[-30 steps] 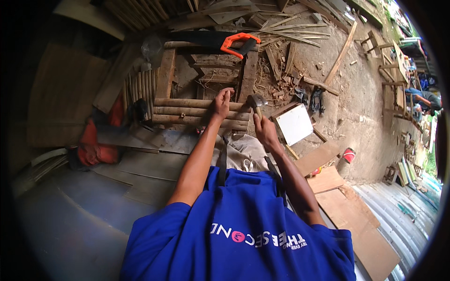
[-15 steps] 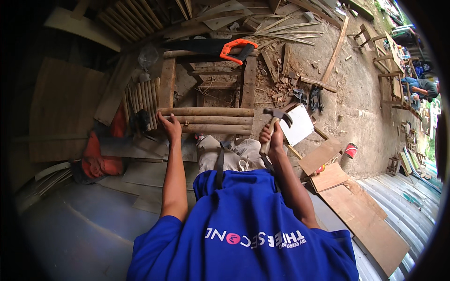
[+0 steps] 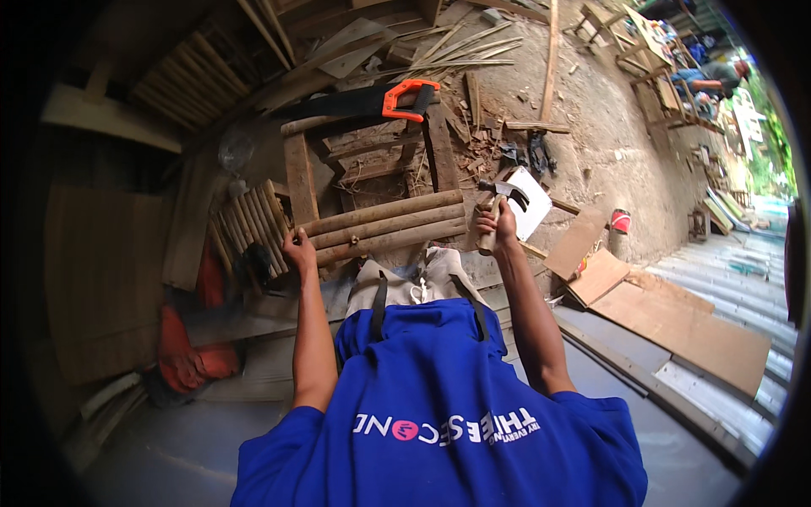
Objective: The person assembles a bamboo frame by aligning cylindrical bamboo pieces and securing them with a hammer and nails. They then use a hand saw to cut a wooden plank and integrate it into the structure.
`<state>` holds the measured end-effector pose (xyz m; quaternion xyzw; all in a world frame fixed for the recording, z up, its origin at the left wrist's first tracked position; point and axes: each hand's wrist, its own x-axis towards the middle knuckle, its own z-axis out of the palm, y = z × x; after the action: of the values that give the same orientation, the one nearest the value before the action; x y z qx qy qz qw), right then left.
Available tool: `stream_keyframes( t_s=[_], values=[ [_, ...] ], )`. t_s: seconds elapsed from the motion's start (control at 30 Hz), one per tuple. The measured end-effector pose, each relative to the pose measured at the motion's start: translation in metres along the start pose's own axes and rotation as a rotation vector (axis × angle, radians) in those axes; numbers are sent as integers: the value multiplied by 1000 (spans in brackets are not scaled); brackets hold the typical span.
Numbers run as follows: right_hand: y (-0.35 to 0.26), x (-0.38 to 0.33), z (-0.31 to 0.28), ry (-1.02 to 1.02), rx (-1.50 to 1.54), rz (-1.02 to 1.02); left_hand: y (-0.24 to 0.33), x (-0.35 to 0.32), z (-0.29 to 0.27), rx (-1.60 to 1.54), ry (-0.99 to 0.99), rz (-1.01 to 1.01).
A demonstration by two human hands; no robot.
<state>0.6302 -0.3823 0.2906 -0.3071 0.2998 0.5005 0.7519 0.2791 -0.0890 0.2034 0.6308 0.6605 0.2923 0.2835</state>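
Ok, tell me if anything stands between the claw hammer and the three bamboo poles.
Nothing visible does. The right hand holds the claw hammer beside the right ends of the bamboo poles, apart from them; the left hand is over at their left end.

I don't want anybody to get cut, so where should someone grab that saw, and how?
Probably best by its orange-and-black handle, coming from the right. The saw lies across the far end of the wooden frame, handle at its right end, dark blade pointing left. The handle is a loop with an opening to grip through, away from the blade.
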Motion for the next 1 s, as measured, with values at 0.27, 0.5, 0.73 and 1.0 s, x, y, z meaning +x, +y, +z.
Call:
stream_keyframes(
  t_s=[0.27,0.5,0.73,1.0],
  values=[
    [31,-5,4,145,-235,28,-5,20,-24,-207,-229,-103],
    [61,-40,18,279,-313,-371,-16,46,-36,-271,-503,-128],
    [154,-57,18,345,-511,-512,-24,32,-34,-289,-370,-123],
    [210,-73,-2,281,-1049,-579,-46,10,-52,-545,-391,-512]
  ],
)
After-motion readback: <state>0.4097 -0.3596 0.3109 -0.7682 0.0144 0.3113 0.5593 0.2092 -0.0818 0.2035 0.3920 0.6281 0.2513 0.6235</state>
